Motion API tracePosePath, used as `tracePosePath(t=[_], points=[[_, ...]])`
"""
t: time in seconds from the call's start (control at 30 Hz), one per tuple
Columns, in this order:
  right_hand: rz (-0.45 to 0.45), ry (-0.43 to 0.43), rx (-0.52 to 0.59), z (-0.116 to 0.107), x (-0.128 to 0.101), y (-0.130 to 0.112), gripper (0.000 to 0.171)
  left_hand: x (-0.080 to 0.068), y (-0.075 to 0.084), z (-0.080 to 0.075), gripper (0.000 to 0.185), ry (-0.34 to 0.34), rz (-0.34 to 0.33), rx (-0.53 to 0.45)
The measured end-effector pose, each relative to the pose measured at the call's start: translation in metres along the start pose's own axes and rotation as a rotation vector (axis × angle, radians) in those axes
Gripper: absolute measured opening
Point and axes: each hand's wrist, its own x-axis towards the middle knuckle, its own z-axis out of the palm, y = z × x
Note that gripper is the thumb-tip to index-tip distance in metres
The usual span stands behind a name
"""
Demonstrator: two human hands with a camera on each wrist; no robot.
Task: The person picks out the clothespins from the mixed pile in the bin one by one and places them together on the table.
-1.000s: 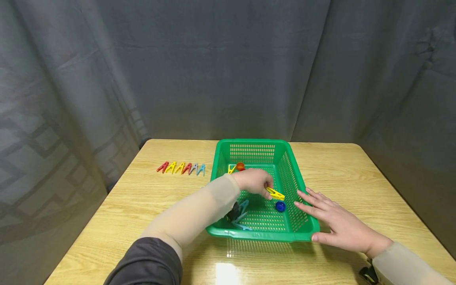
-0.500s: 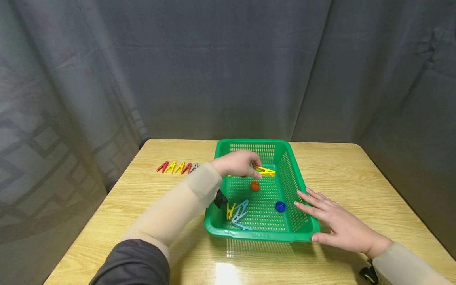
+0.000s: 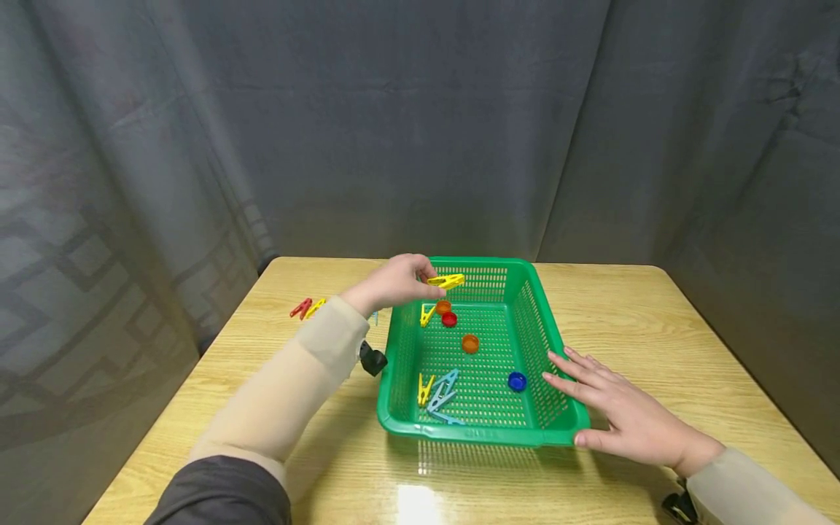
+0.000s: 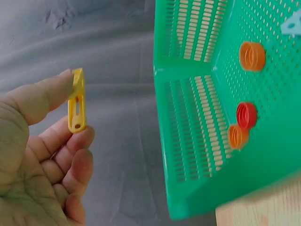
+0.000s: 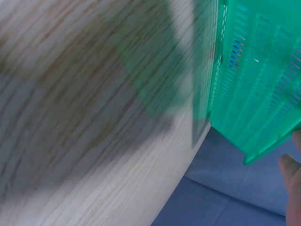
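Note:
My left hand (image 3: 397,282) pinches a yellow clothespin (image 3: 447,280) between thumb and fingers, raised over the far left corner of the green basket (image 3: 551,430). The left wrist view shows the yellow clothespin (image 4: 76,101) at my fingertips, beside the basket's wall (image 4: 188,136). Inside the basket lie two orange caps (image 3: 469,343), a red cap (image 3: 449,319), a blue cap (image 3: 517,380), and yellow and light-blue clothespins (image 3: 438,391). My right hand (image 3: 620,412) rests flat with straight fingers against the basket's right side, thumb at its near corner.
A few red and yellow clothespins (image 3: 306,308) lie on the wooden table (image 3: 656,328) left of the basket, partly hidden by my left forearm. Dark grey curtains hang behind and on both sides of the table. The right wrist view is blurred, showing the table and basket wall (image 5: 256,89).
My left hand lifted the yellow clothespin from the middle of the basket and carried it back and to the left, up over the far left rim. My right hand stayed still.

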Motion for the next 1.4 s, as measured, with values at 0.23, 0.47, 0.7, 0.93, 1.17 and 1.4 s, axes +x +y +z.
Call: tracePosePath(t=[0.23, 0.47, 0.7, 0.93, 1.17, 1.4], points=[[0.001, 0.003, 0.005, 0.000, 0.001, -0.001, 0.078, -0.018, -0.024, -0.018, 0.030, 0.146, -0.117, -0.075], [-0.008, 0.012, 0.006, 0.000, 0.002, -0.001, 0.077, -0.041, -0.057, -0.025, 0.036, 0.278, -0.278, -0.164], [-0.024, 0.024, 0.004, 0.000, 0.002, -0.001, 0.076, -0.060, -0.089, -0.014, 0.038, 0.332, -0.404, -0.142], [-0.014, 0.012, -0.001, -0.001, 0.002, -0.001, 0.076, -0.065, -0.114, 0.020, 0.041, 0.343, -0.495, 0.049], [-0.035, 0.036, 0.001, 0.000, 0.002, -0.001, 0.076, -0.065, -0.131, 0.053, 0.042, 0.269, -0.539, 0.071], [-0.020, 0.010, 0.003, -0.001, 0.002, 0.000, 0.077, -0.063, -0.139, 0.066, 0.049, 0.214, -0.563, 0.090]])
